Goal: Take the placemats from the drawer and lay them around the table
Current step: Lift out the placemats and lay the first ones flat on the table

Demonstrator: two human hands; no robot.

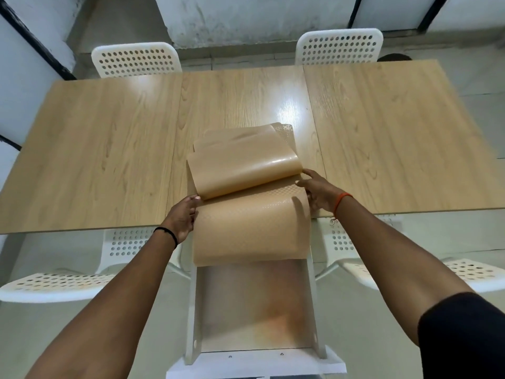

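Placemats (246, 187): tan, flexible sheets in a curled stack, partly on the wooden surface (95, 149), partly hanging over its near edge above the drawer.
Drawer (254, 305): white, pulled open below the near edge, its bottom bare.
Left hand (181, 217): grasping the left edge of the stack at the fold.
Right hand (319, 191): fingers pinching the right edge where the top sheet curls back.
Chairs (136, 60): white, perforated, two beyond the surface, two at the near side.

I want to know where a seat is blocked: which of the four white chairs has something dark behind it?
The far right chair: a dark rounded thing shows beside its backrest, beyond the table. Around the other three, nothing dark shows.
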